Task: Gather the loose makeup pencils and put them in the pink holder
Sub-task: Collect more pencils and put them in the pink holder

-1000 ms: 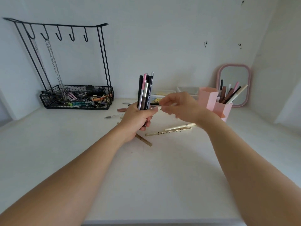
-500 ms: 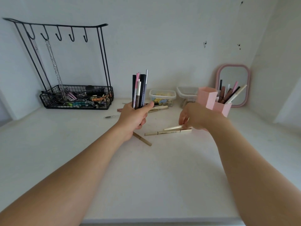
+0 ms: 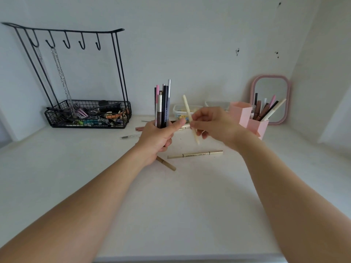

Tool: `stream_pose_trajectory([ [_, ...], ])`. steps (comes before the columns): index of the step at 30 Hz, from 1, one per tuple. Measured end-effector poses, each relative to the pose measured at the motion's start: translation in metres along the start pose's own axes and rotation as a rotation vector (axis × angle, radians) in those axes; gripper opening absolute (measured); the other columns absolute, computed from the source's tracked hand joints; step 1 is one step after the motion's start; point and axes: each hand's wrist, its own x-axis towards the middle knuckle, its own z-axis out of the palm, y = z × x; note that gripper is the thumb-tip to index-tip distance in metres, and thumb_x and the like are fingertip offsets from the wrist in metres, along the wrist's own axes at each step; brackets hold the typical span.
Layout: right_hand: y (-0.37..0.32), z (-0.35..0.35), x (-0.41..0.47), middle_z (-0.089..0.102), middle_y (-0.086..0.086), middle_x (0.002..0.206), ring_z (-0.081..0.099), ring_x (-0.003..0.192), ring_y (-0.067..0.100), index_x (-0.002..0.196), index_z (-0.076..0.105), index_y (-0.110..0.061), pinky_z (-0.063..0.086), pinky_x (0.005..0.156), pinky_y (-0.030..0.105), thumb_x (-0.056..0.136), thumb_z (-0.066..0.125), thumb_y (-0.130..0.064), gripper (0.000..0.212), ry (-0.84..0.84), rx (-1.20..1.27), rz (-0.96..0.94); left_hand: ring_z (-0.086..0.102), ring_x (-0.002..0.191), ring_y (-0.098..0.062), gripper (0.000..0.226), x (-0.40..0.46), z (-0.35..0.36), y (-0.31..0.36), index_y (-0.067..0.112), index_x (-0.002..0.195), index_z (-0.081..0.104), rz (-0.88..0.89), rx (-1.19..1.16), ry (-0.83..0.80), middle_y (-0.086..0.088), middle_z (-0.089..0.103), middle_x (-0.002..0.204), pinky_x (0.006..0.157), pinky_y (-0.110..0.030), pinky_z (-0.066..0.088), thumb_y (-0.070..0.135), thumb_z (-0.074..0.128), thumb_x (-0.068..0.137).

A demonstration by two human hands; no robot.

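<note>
The left hand (image 3: 157, 138) grips an upright bundle of pencils (image 3: 162, 103), about six, left of the pink holder (image 3: 247, 118). The right hand (image 3: 214, 126) pinches one cream pencil (image 3: 188, 111), tilted, just beside the bundle. In front of the holder, two gold pencils (image 3: 195, 154) lie on the white desk (image 3: 180, 196); four more lie behind the hands.

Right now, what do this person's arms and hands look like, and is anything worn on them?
Both forearms are bare, with no sleeves in view. The left hand and right hand wear no gloves, and no rings, watch or bracelets show.
</note>
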Motion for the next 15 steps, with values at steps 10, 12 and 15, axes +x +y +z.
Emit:
stream_pose_trajectory([
  [10,-0.013,0.014,-0.008,0.065,0.018,0.079,0.065,0.067,0.023,0.093,0.063,-0.003,0.055,0.065,0.029,0.085,0.066,0.004,0.011,-0.098,0.354,0.022,0.031,0.045,-0.013,0.037,-0.008,0.008,-0.001,0.016,0.074,0.056,0.047,0.122,-0.106,0.006,0.036,0.053,0.042,-0.019,0.024,0.021,0.092,0.068],
  [12,-0.013,0.017,-0.008,0.067,0.021,0.086,0.067,0.069,0.023,0.095,0.063,0.000,0.056,0.066,0.029,0.085,0.065,0.004,0.011,-0.120,0.367,0.020,0.032,0.045,-0.012,0.036,-0.009,0.009,-0.002,0.015,0.076,0.057,0.050,0.140,-0.101,0.006,0.035,0.053,0.043,-0.019,0.024,0.021,0.092,0.069],
  [15,-0.012,0.023,-0.009,0.066,0.020,0.087,0.066,0.073,0.029,0.095,0.064,0.001,0.056,0.072,0.032,0.084,0.067,0.002,0.012,-0.144,0.327,0.002,0.051,0.048,-0.008,0.029,-0.008,0.009,-0.001,0.020,0.071,0.062,0.041,0.227,-0.052,0.004,0.055,0.054,0.047,-0.020,0.038,0.028,0.090,0.073],
])
